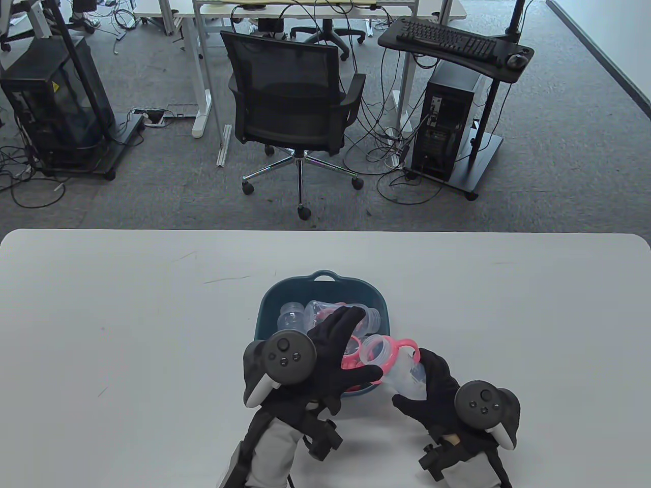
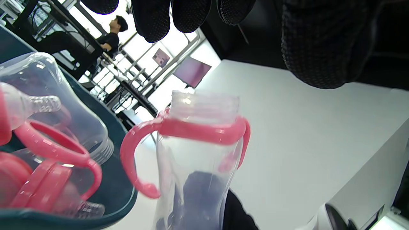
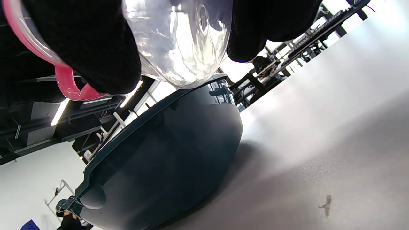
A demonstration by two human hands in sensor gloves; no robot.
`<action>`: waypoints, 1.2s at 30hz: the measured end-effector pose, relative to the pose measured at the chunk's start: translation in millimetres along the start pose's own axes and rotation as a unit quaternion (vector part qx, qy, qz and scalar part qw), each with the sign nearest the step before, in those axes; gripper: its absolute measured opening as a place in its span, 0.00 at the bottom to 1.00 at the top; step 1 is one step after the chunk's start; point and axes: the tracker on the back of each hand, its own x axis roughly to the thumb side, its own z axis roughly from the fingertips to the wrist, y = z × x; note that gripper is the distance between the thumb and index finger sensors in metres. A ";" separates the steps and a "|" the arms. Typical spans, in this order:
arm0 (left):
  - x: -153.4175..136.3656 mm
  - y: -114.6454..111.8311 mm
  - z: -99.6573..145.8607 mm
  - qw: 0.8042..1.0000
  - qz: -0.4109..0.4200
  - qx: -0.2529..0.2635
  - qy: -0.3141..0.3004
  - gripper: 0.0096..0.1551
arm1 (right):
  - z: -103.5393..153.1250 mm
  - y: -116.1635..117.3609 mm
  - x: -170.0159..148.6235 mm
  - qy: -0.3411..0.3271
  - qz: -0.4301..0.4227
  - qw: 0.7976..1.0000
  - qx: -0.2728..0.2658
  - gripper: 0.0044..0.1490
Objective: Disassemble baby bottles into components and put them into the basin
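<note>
The right hand (image 1: 437, 389) grips a clear bottle (image 1: 402, 373) round its lower body, fingers and thumb curled on either side, holding it tilted at the near right edge of the basin (image 1: 325, 284) with its open threaded neck and pink handle ring (image 1: 389, 351) pointing toward the basin. The left hand (image 1: 330, 356) is spread flat above the basin, fingers straight and apart, holding nothing. Inside the dark teal basin on the white table (image 1: 127, 330) lie other clear bottles (image 1: 292, 315) and pink parts (image 2: 48, 166).
</note>
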 end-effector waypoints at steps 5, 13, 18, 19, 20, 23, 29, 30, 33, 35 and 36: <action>-1.6 -17.3 -7.5 0.999 -0.020 -0.031 0.005 0.61 | 0.0 2.1 4.2 -0.010 0.004 1.000 0.005 0.61; -6.2 -27.7 -12.7 0.998 -0.028 -0.051 0.017 0.59 | -0.2 5.8 12.4 -0.028 0.017 0.999 0.012 0.61; -6.7 -26.6 -12.7 0.999 -0.023 -0.047 0.016 0.57 | -0.3 6.2 13.1 -0.029 0.013 0.999 0.014 0.61; -7.0 -26.6 -12.8 0.999 -0.023 -0.046 0.015 0.57 | -0.3 6.2 13.0 -0.029 0.013 0.999 0.013 0.61; -7.3 -26.4 -12.8 0.999 -0.022 -0.045 0.015 0.57 | -0.3 6.0 12.9 -0.029 0.012 0.999 0.013 0.61; -6.7 -21.2 -11.0 0.999 -0.014 -0.031 0.013 0.56 | -0.3 5.2 11.4 -0.027 0.016 0.999 0.011 0.61; -7.9 -13.1 -8.3 1.000 0.007 -0.025 0.011 0.56 | -0.5 5.3 11.7 -0.027 0.013 1.000 0.009 0.61; -8.0 -13.0 -8.3 1.000 0.007 -0.026 0.011 0.56 | -0.5 5.3 11.5 -0.027 0.012 1.000 0.009 0.61; -7.2 -13.4 -8.2 1.000 0.008 -0.023 0.006 0.55 | -0.5 4.5 11.5 -0.027 0.013 1.000 0.007 0.61; -6.4 -13.8 -8.2 1.000 0.006 -0.024 0.004 0.54 | -0.5 3.8 11.2 -0.026 0.013 1.000 0.005 0.61; -5.9 -13.9 -8.1 1.000 0.006 -0.023 0.002 0.54 | -0.5 3.5 11.2 -0.026 0.013 1.000 0.004 0.61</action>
